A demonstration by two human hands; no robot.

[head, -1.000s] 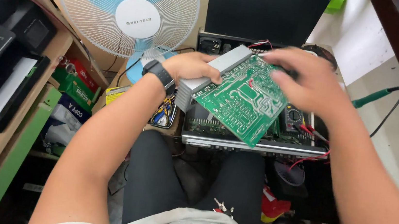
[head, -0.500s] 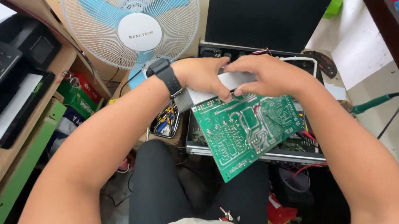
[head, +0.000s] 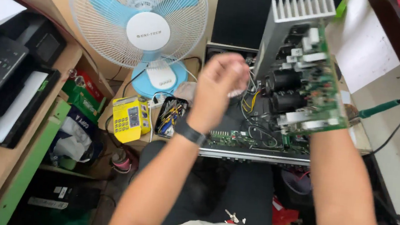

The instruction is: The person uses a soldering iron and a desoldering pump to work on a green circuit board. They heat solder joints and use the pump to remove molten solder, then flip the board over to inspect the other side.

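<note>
The green circuit board with its finned heat sink stands raised at two o'clock, above the open chassis. The right hand seems to grip it from behind, hidden. The left hand, fingers loosely curled and empty, hovers at its nine o'clock.

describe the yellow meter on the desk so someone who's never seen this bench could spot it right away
Start at the big white fan with blue blades. Just below its blue base, on the desk, lies the yellow meter, flat and face up beside a small black tray of wires. It is the only bright yellow, box-shaped thing there.
</note>
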